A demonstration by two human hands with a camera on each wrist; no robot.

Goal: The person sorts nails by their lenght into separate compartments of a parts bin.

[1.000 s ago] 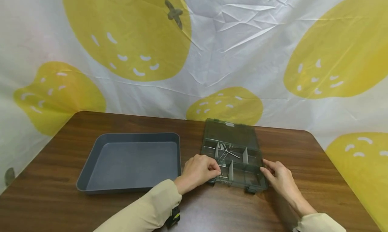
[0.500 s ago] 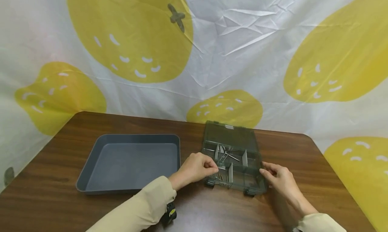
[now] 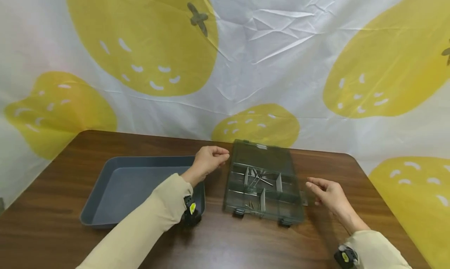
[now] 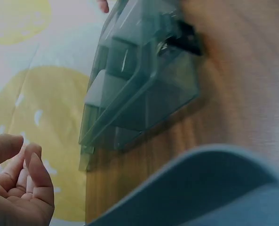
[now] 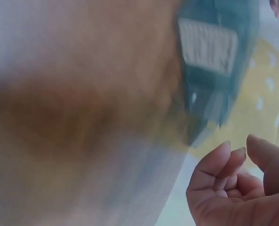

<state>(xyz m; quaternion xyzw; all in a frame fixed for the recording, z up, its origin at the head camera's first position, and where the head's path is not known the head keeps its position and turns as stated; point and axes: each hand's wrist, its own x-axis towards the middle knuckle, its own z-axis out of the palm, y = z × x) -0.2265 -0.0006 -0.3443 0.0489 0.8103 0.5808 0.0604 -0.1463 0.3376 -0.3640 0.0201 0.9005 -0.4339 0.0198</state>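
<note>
A translucent dark green compartment box (image 3: 277, 206) lies on the table between my hands. Thin silver metal pieces (image 3: 259, 177) fill a middle compartment, and a few brass-coloured ones (image 3: 250, 205) lie at the front left. My left hand (image 3: 207, 161) is raised between the box and the grey tray, thumb and fingertips near each other. The left wrist view shows this hand (image 4: 24, 183) loosely curled with nothing visible in it. Right of the box hovers my right hand (image 3: 330, 196), apart from its edge. Its fingers (image 5: 214, 162) are loosely bent, with a gap to the thumb.
The shallow grey tray (image 3: 112, 163) stands at the left, partly behind my left sleeve. Two black latches (image 3: 239, 212) face the front of the box. A lemon-print sheet (image 3: 239, 85) hangs behind the brown wooden table (image 3: 228, 245).
My left hand has risen from the box's front left compartment and moved back and to the left. The right hand has let go of the box's right edge and drawn slightly away.
</note>
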